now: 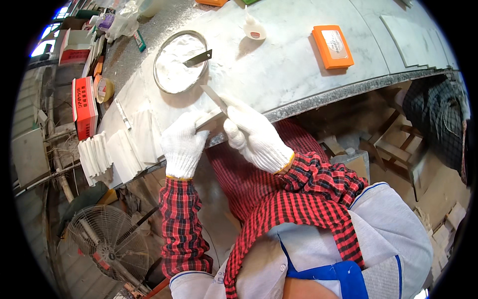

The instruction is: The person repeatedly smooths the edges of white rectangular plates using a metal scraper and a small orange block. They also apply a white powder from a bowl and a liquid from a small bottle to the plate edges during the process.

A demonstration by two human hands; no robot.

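My left hand (185,142), in a white knit glove, grips a thin white strip (209,118) near the table's front edge. In my right hand (253,130), gloved the same way, is a flat metal scraper blade (214,96), its free end pointing up and left. The hands are close together, with the blade beside the strip. Just beyond them stands a round metal bowl (155,74) of white powder or paste (174,62). A second metal blade (198,58) rests in the bowl, its holed end over the rim.
White strips (124,154) lie stacked at the left table edge, near a red box (84,108). An orange box (332,47) and a small white container (255,31) stand on the marble-like tabletop (294,74). A fan (109,244) is lower left; a wooden stool (398,147) and another person (435,119) are right.
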